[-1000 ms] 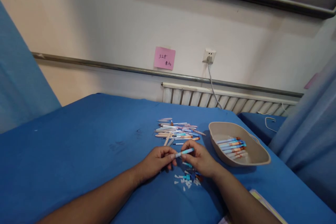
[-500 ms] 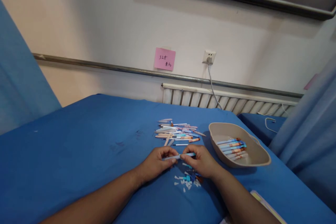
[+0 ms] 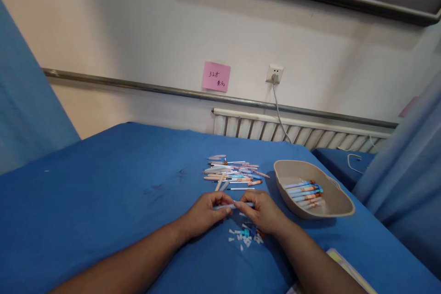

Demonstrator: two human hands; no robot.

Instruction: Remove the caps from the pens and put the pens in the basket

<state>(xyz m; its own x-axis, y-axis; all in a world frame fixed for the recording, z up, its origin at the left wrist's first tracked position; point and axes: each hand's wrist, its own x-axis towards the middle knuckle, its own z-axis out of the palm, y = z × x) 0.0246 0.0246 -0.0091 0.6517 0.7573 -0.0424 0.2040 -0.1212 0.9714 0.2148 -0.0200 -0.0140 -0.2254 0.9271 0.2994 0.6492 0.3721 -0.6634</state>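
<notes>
Between my two hands lies a light-coloured pen (image 3: 225,206), roughly level above the blue cloth. My left hand (image 3: 208,210) is closed round its left part. The fingertips of my right hand (image 3: 264,210) pinch its right part, and they partly cover that end. Just beyond my hands is a pile of loose pen parts (image 3: 234,173): barrels, thin refills and coloured pieces. Below and between my wrists lie small white tips (image 3: 246,240) and a few turquoise, dark blue and brown pieces, some hidden by my right hand.
A beige plastic basket (image 3: 336,210) holding several pens stands to the right. The blue-covered table (image 3: 103,206) reaches toward a radiator (image 3: 244,127) and the wall. A flat pale-yellow item (image 3: 347,266) lies near my right forearm. Blue curtains (image 3: 406,183) hang at both sides.
My right fingers have shifted slightly along the pen, and less of its turquoise end shows now. My left hand has stayed in place. The pile and basket look the same.
</notes>
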